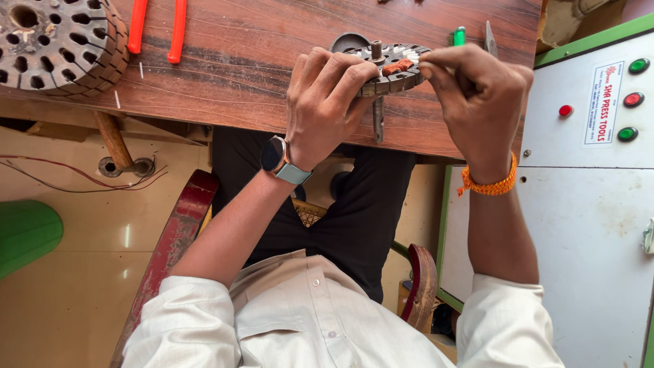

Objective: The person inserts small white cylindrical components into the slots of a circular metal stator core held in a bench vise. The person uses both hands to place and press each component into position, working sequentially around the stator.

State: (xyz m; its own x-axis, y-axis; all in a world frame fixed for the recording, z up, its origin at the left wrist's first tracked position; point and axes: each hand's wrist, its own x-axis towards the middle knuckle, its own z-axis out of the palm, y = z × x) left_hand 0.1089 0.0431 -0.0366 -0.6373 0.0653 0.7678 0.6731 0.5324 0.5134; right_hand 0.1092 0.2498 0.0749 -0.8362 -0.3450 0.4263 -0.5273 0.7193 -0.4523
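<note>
A round slotted metal stator core sits on a shaft at the near edge of the wooden table. Copper winding and white slot insulation show in its top slots. My left hand, with a watch on the wrist, grips the core's near rim. My right hand, with an orange thread band on the wrist, pinches something small at the core's right rim; what it pinches is hidden by the fingers.
Another slotted core lies at the table's far left, beside red-handled pliers. A green-handled screwdriver and a metal blade lie past the core. A white control cabinet with coloured buttons stands right. I sit on a red chair.
</note>
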